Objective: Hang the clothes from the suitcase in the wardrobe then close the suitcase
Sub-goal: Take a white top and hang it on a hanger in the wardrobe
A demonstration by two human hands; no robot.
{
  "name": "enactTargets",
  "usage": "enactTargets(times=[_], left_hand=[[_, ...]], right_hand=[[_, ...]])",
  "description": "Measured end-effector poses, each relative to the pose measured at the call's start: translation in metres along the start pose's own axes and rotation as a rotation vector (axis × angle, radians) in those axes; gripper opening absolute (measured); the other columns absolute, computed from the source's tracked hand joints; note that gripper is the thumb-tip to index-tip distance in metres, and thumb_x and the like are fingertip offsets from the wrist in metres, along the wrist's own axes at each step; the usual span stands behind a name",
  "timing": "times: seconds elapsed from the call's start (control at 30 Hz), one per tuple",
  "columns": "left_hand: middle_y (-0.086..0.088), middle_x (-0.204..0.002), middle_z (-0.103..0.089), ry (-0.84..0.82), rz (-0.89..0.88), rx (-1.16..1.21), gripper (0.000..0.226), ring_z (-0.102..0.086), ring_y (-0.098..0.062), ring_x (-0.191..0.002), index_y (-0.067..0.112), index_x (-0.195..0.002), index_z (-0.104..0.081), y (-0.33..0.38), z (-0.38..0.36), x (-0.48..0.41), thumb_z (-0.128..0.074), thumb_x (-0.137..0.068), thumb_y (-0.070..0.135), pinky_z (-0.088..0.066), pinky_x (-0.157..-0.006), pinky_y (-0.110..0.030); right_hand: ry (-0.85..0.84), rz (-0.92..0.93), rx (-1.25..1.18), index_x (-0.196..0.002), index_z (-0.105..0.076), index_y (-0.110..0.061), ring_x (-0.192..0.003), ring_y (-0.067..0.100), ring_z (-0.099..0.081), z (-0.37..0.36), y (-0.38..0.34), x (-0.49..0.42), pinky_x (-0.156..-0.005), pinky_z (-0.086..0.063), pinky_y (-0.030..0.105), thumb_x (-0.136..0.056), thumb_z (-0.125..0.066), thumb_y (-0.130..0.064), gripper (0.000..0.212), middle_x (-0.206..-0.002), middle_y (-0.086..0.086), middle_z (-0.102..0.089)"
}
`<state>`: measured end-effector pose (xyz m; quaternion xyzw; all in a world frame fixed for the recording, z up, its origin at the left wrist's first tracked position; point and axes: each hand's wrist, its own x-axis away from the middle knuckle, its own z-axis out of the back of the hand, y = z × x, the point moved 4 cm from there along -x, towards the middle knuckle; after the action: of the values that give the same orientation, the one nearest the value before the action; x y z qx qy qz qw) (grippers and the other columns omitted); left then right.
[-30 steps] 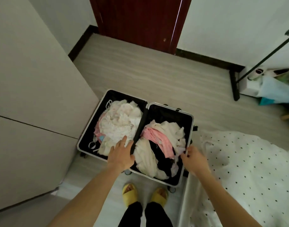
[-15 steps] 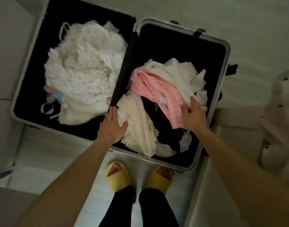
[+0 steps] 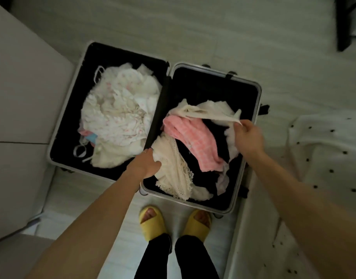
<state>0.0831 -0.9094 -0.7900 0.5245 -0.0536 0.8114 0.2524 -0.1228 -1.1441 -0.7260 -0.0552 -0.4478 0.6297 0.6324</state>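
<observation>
Suitcase [image 3: 258,101] lay open on the floor, clothes piled in both halves. Right hand [image 3: 248,140] pinched the edge of a white garment [image 3: 209,111] in the right half. Left hand [image 3: 146,165] gripped the cream lace piece [image 3: 177,176] beside the pink one [image 3: 193,137].

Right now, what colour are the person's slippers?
Yellow slippers, seen best in the head view.

Open suitcase [image 3: 258,109], right hand [image 3: 248,138] pinching white garment [image 3: 211,111]
</observation>
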Motion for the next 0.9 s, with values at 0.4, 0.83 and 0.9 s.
enactTargets(times=[0.4,0.83,0.9], left_hand=[[-0.007,-0.158,-0.030,0.169,-0.195,0.178,0.062,-0.031,-0.023,-0.144,0.019,-0.155,-0.026,0.081,0.182,0.272,-0.048,-0.100,0.038,-0.028,-0.115,-0.031],[0.010,-0.148,-0.048,0.324,-0.150,0.870,0.088,-0.055,-0.018,-0.124,0.050,-0.144,-0.036,0.024,0.215,0.529,-0.050,-0.069,0.092,-0.051,-0.094,-0.043],[0.006,-0.148,-0.046,0.379,-0.059,1.056,0.082,-0.056,-0.022,-0.120,0.044,-0.149,-0.030,0.009,0.183,0.580,-0.050,-0.079,0.083,-0.051,-0.068,-0.031]], right_hand=[[0.084,0.245,-0.292,-0.090,-0.051,-0.005,-0.070,0.016,-0.049,0.167,-0.273,0.193,-0.066,-0.039,0.035,-0.104,-0.039,-0.026,0.028,-0.078,0.008,-0.054],[-0.600,0.101,-0.631,-0.045,-0.048,-0.019,-0.048,0.018,-0.044,0.218,-0.407,0.397,-0.056,-0.033,0.032,-0.084,-0.058,-0.014,0.040,-0.049,0.001,-0.046],[-0.777,0.067,-0.595,-0.048,-0.053,-0.015,-0.054,0.021,-0.049,0.207,-0.404,0.440,-0.060,-0.037,0.033,-0.083,-0.058,-0.015,0.035,-0.053,0.005,-0.050]])
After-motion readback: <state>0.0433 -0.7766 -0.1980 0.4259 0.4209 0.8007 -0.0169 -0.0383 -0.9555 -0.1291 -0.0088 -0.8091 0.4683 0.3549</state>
